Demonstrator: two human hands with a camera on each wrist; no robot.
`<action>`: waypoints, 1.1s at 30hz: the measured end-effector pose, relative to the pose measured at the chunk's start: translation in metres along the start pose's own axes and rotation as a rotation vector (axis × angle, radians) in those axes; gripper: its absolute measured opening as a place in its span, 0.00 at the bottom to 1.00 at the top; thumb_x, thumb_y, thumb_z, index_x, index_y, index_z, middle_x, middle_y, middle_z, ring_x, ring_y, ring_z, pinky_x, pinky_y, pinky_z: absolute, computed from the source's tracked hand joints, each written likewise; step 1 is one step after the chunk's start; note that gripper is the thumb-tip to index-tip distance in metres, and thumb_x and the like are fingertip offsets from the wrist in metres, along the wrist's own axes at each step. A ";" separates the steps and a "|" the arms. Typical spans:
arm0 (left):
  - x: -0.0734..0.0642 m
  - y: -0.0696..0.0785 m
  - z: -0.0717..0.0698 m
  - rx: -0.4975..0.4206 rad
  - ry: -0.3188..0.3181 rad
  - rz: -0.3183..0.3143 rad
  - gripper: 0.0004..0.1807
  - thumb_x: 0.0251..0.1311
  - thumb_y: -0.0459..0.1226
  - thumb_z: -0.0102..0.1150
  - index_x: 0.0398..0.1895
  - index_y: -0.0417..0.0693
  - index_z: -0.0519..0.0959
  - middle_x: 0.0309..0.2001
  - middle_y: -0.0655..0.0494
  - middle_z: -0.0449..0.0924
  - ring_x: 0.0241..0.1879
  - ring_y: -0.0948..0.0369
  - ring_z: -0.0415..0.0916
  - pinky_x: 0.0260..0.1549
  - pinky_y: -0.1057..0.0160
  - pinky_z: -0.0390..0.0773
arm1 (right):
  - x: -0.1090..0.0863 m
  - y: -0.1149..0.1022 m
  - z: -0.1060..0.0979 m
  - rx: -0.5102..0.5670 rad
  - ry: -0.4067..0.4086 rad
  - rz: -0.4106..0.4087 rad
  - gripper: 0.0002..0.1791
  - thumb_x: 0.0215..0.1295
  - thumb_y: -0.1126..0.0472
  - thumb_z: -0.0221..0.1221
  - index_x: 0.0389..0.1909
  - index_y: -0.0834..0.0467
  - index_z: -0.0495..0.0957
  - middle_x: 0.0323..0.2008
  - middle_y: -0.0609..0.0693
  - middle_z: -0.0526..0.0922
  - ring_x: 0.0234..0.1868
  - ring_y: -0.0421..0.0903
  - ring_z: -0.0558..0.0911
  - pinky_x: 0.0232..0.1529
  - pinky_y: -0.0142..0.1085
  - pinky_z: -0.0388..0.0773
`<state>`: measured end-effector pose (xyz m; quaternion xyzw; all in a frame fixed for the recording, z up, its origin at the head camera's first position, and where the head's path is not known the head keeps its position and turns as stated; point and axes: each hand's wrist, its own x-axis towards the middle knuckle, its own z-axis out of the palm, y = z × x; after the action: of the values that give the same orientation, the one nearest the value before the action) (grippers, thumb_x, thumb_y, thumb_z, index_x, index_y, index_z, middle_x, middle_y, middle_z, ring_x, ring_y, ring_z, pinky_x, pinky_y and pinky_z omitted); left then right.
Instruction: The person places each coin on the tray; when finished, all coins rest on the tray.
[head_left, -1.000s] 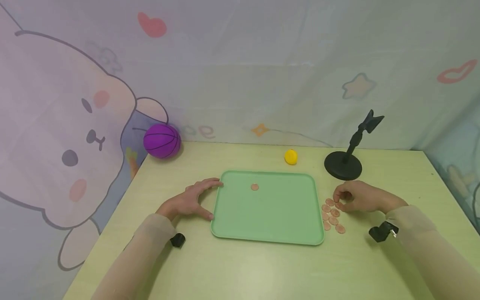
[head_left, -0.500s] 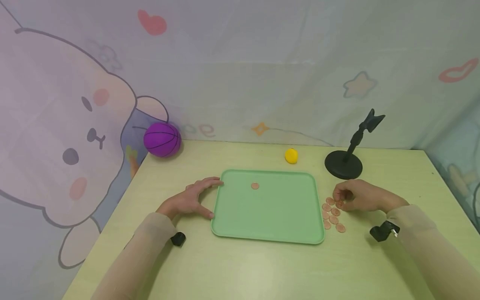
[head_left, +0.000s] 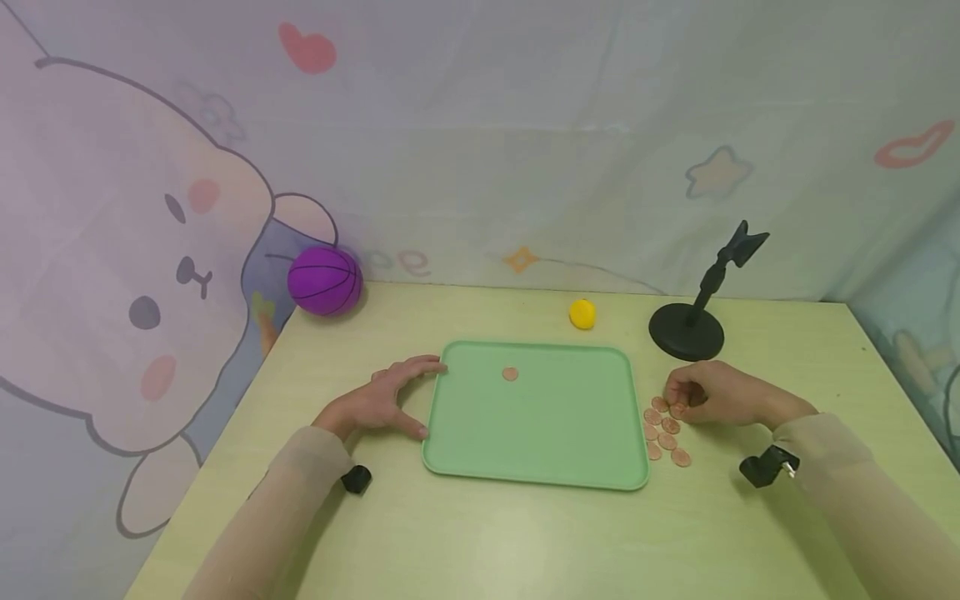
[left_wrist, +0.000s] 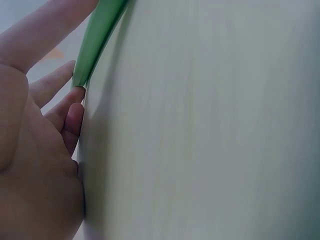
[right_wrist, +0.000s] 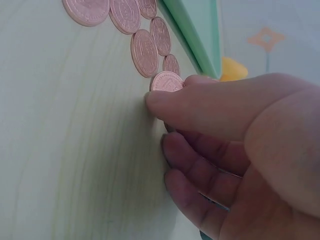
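A green tray (head_left: 536, 433) lies on the table, with one copper coin (head_left: 510, 374) on it near the far edge. My left hand (head_left: 378, 402) rests at the tray's left side, thumb and fingers spread and touching its rim. Several more copper coins (head_left: 667, 441) lie in a group just right of the tray. At the top of that group, my right hand (head_left: 723, 394) pinches a coin (right_wrist: 166, 81) between thumb and forefinger, low over the table. The thumb covers part of that coin, and the other fingers are curled under the palm.
A black stand (head_left: 686, 331) with a round base is behind my right hand. A small yellow object (head_left: 582, 314) sits beyond the tray. A purple ball (head_left: 325, 282) rests at the far left corner, before a printed cloth (head_left: 465, 167).
Almost nothing differs. My right hand stays at the top of the coin group with its fingers at the same coin, and my left hand stays at the tray rim.
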<state>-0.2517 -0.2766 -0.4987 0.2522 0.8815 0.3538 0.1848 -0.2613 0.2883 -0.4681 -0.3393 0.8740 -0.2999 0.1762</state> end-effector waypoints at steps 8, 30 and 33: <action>0.000 0.000 -0.001 0.000 0.000 -0.002 0.57 0.44 0.50 0.85 0.80 0.65 0.64 0.84 0.58 0.49 0.82 0.46 0.43 0.74 0.34 0.37 | -0.001 0.002 0.000 0.034 0.011 0.044 0.11 0.61 0.72 0.71 0.38 0.54 0.83 0.33 0.43 0.81 0.35 0.38 0.78 0.40 0.30 0.79; 0.001 -0.002 -0.001 -0.008 0.001 0.011 0.56 0.44 0.50 0.85 0.79 0.65 0.66 0.84 0.56 0.50 0.82 0.45 0.44 0.72 0.33 0.39 | -0.005 0.000 0.001 -0.093 0.065 0.075 0.15 0.58 0.72 0.73 0.45 0.56 0.91 0.40 0.43 0.87 0.40 0.41 0.86 0.43 0.34 0.85; 0.001 -0.002 -0.001 -0.009 0.002 0.009 0.56 0.44 0.50 0.85 0.79 0.65 0.66 0.84 0.57 0.50 0.81 0.45 0.45 0.72 0.33 0.40 | -0.006 -0.001 0.002 -0.107 0.064 0.075 0.16 0.57 0.73 0.73 0.45 0.57 0.91 0.38 0.43 0.86 0.39 0.40 0.85 0.42 0.34 0.85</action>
<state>-0.2532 -0.2780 -0.5000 0.2551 0.8790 0.3588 0.1831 -0.2558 0.2912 -0.4680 -0.3056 0.9060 -0.2566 0.1410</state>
